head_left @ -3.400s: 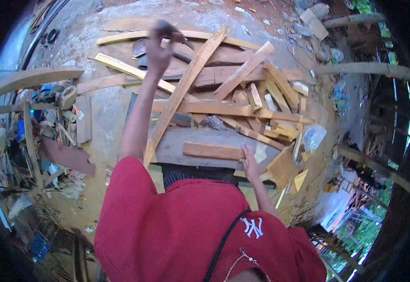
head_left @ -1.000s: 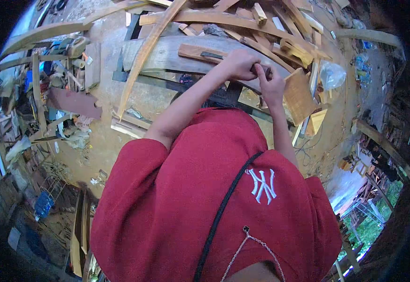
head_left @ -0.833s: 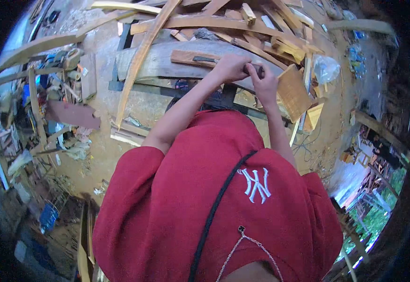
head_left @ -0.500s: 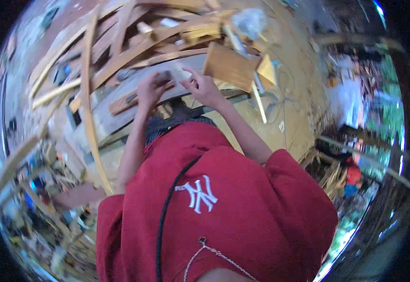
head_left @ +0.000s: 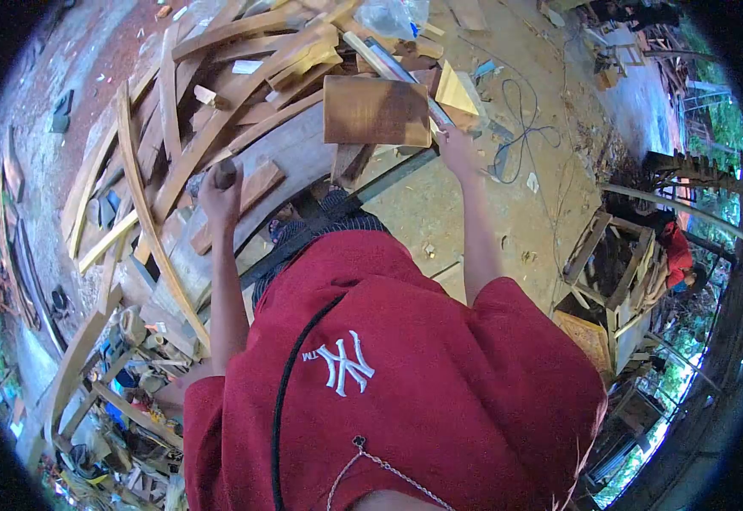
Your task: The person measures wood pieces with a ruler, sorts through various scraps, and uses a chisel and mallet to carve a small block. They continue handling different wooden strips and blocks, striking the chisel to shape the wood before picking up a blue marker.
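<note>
My left hand (head_left: 221, 200) is closed around a dark, rounded object (head_left: 226, 174), whose kind I cannot make out. It is over a grey plank (head_left: 290, 157), beside a reddish wooden block (head_left: 261, 185). To the right, the fingers of my right hand (head_left: 458, 152) are closed at the near end of a long, narrow pale strip (head_left: 395, 68); what the strip is cannot be told. Between my hands, nearer the right one, lies a brown rectangular wooden board (head_left: 376, 111) with a dark shadow across it.
Long curved timbers (head_left: 137, 183) and offcuts are heaped ahead and to the left. A cable (head_left: 521, 128) loops on the ground at right. Beyond it stands a wooden frame (head_left: 610, 255), with a person in red (head_left: 676, 254) near it. A clear plastic bag (head_left: 388, 17) lies at the far end.
My hands were close together over the plank and have moved apart. The left went left with the dark object; the right reached right to the strip. The view has turned.
</note>
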A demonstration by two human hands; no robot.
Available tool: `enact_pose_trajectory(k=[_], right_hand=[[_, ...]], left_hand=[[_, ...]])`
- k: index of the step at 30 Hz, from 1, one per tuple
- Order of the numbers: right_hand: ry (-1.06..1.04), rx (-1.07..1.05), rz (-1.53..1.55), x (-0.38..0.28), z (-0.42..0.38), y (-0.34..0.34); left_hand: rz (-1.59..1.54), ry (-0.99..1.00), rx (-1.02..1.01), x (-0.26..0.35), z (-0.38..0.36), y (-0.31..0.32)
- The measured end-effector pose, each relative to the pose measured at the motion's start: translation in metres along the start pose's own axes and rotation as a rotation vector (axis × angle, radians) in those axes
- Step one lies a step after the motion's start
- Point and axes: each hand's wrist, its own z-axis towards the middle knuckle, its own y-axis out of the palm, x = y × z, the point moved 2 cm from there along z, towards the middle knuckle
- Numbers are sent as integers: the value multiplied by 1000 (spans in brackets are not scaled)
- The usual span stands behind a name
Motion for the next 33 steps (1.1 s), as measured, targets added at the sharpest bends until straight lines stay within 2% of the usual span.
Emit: enact_pose_trajectory(k=[3, 6, 9, 12, 14, 16, 19, 22, 25, 26, 29, 32, 33], right_hand=[[-11, -102, 147, -14, 12, 2], [-314, -32, -68, -32, 16, 15], [-260, -281, -115, -32, 25, 39], [-291, -208, -106, -28, 32, 59], [-301, -193, -162, -44, 28, 42], [-270, -213, -269, -63, 23, 28], [-316, -128, -497, -50, 24, 53], [-434, -19, -583, -36, 30, 72], [-529, -191, -365, -30, 30, 54], [-603, -134, -366, -39, 30, 35], [-650, -44, 73, -42, 61, 10], [-387, -271, -32, -87, 78, -51], [-438, -237, 3, -92, 84, -53]], left_hand=[[0, -17, 19, 8, -4, -8], [31, 5, 23, 19, -4, -8], [17, 22, 48, 26, -5, -3], [-49, -27, 56, 23, -2, 2], [-59, -115, 25, 11, 1, 3], [0, -91, 15, 20, 5, 3], [80, -28, -28, 40, 7, 5], [207, 49, -26, 37, 10, 13], [254, 59, -5, 44, 6, 10], [251, 53, 2, 48, 5, 7], [70, -154, -7, 37, 2, -6], [17, -61, 101, 22, 3, -15], [-30, -69, 110, 22, 5, -18]])
